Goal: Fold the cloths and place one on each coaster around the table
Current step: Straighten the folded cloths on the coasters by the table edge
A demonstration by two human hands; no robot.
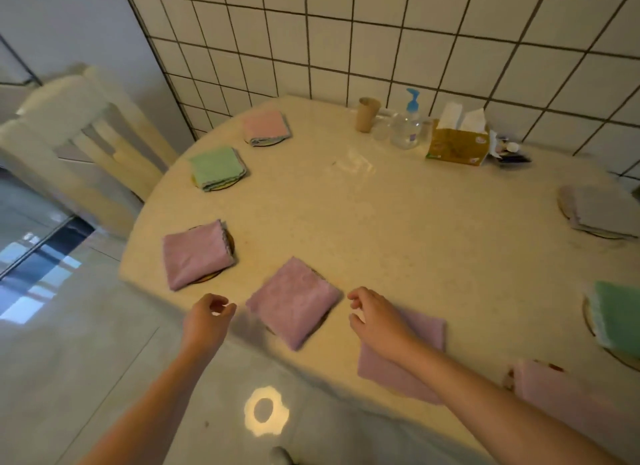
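Head view looks down on a round, pale surface set against a tiled wall. Both hands hover at its near edge with fingers loosely curled and nothing in them: the left hand sits just off the rim, the right hand over the near edge, partly above a flat mauve cloth. Between the hands lies a folded mauve cloth on a coaster that barely shows beneath it, touched by neither hand. Further along the left edge a second folded mauve cloth rests on a coaster, then a folded green cloth, then a folded pink cloth near the far left edge, each on its own coaster. At the right edge a folded grey cloth covers a coaster, and a green cloth lies nearer on another. A pink cloth lies at the near right edge. By the wall stand a paper cup, a pump bottle and a tissue box. A chair stands beyond the left edge
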